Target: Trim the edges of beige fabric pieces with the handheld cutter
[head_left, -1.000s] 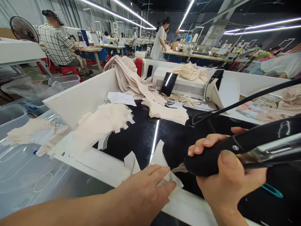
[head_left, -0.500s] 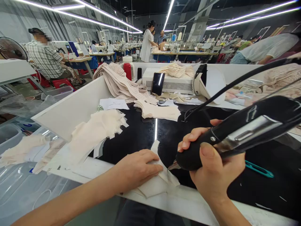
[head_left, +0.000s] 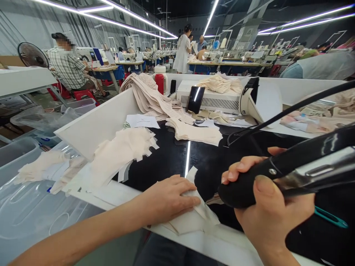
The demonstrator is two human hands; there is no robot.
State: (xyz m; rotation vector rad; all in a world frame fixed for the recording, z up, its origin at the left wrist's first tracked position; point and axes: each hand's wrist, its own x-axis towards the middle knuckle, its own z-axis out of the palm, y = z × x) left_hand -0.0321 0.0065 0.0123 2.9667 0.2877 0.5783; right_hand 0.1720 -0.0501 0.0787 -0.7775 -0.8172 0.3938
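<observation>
My left hand lies flat, fingers stretched out, on cream fabric pieces at the table's near edge. A narrow strip of the fabric sticks out beyond its fingertips. My right hand is wrapped round the rounded end of a black handheld appliance with a shiny metal lever. The appliance is held above the black work surface, right of the fabric; its far end runs out of view, so its kind is unclear. A teal thin-handled tool lies beyond my right hand, partly hidden.
Cream fabric stacks lie at the left and others farther back. A phone leans on a white vented box. A black cable arches across the right. White boards border the table. People work at sewing machines behind.
The camera view has turned slightly left, so the scene sits farther right. My left hand stays on the fabric, and my right hand keeps its grip on the black appliance.
</observation>
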